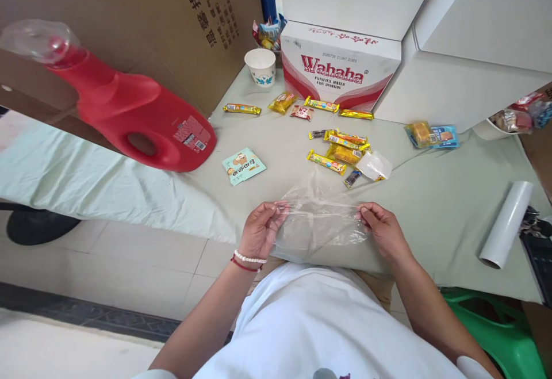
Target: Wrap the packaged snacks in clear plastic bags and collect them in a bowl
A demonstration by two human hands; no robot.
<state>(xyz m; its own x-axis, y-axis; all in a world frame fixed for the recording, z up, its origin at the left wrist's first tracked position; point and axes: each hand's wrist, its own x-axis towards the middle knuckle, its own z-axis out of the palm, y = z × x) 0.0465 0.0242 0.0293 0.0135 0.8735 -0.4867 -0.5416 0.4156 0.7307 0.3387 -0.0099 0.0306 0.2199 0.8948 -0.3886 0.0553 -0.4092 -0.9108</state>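
A clear plastic bag (319,226) is stretched between my two hands, just above the near edge of the cloth-covered table (422,206). My left hand (262,226) pinches its left side between thumb and fingers; a white bead bracelet and a red string circle that wrist. On the other side, my right hand (382,226) grips the bag's right edge. Beyond the bag lies a loose pile of snacks: yellow-wrapped sticks (326,162), a small dark-wrapped piece (352,179) and a white packet (375,165). Left of the pile rests a pale green packet (244,165).
A red jug (146,114) leans in at left before a large cardboard box (129,16). At the back stand a paper cup (261,68) and a Wahaha carton (340,65). To the right are a blue snack pack (446,136), a plastic roll (506,224) and a green stool (495,333).
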